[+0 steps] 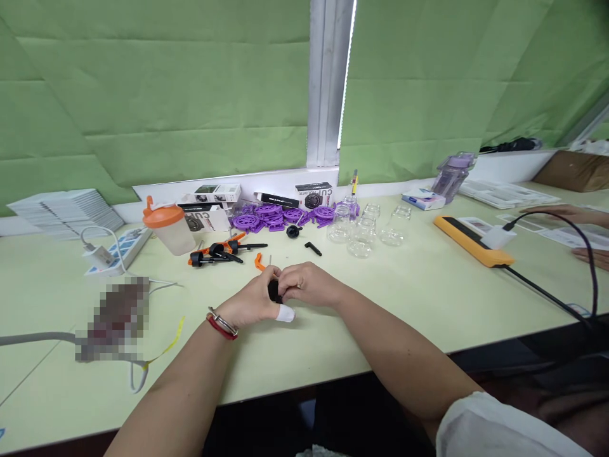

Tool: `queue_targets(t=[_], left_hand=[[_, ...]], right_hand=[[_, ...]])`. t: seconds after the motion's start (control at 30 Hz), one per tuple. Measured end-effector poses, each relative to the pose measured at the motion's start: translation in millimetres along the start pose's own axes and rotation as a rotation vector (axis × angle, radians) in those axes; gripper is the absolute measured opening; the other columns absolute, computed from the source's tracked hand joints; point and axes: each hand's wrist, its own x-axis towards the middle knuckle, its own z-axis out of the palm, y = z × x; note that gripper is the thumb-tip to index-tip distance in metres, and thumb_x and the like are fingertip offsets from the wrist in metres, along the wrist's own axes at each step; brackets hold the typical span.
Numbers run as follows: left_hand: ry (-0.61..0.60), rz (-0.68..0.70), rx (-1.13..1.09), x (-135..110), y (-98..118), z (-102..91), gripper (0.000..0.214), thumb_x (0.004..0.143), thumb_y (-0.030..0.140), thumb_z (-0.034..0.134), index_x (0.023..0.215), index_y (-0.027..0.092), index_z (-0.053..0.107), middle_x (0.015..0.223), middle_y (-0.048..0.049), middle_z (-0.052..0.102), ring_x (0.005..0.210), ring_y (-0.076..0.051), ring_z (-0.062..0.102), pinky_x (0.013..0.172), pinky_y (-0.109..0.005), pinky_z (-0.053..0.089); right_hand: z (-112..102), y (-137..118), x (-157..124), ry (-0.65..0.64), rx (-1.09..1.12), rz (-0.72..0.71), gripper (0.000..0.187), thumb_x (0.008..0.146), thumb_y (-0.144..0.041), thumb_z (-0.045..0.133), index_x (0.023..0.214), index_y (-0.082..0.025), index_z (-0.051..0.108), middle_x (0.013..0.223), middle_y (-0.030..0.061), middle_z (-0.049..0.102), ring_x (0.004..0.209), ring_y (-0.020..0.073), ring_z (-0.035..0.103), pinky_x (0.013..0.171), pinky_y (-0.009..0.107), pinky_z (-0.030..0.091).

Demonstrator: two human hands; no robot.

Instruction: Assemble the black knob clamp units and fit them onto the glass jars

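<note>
Both my hands meet at the middle of the pale green table [380,317]. My left hand [252,301] and my right hand [309,285] are closed together around a small black part [273,291]. A white wrap covers one left fingertip. A red and metal bracelet sits on my left wrist. Just beyond the hands lie an orange clip [259,261], orange-and-black tools [216,251] and loose black pieces [313,248]. Farther back is a heap of purple plastic wheels [273,218].
Several clear glass jars [364,228] stand right of the purple heap. An orange-lidded cup [169,227], a power strip [118,251] and small boxes [214,193] sit at the left and back. A yellow device [471,240] with a black cable lies right. Another person's hands [587,254] show at the far right.
</note>
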Motion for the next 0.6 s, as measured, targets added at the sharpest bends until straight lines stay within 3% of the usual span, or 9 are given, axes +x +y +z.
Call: queue_targets(t=[0.6], left_hand=[[-0.016, -0.008, 0.015, -0.9, 2.7, -1.0, 0.053, 0.056, 0.038, 0.076, 0.097, 0.021, 0.047, 0.087, 0.0019, 0.05, 0.075, -0.015, 0.048, 0.061, -0.027, 0.04]], right_hand=[[-0.4, 2.9, -0.6, 0.001, -0.023, -0.045, 0.011, 0.076, -0.011, 0.064, 0.071, -0.02, 0.069, 0.078, 0.0002, 0.065, 0.076, 0.0137, 0.061, 0.073, 0.023, 0.045]])
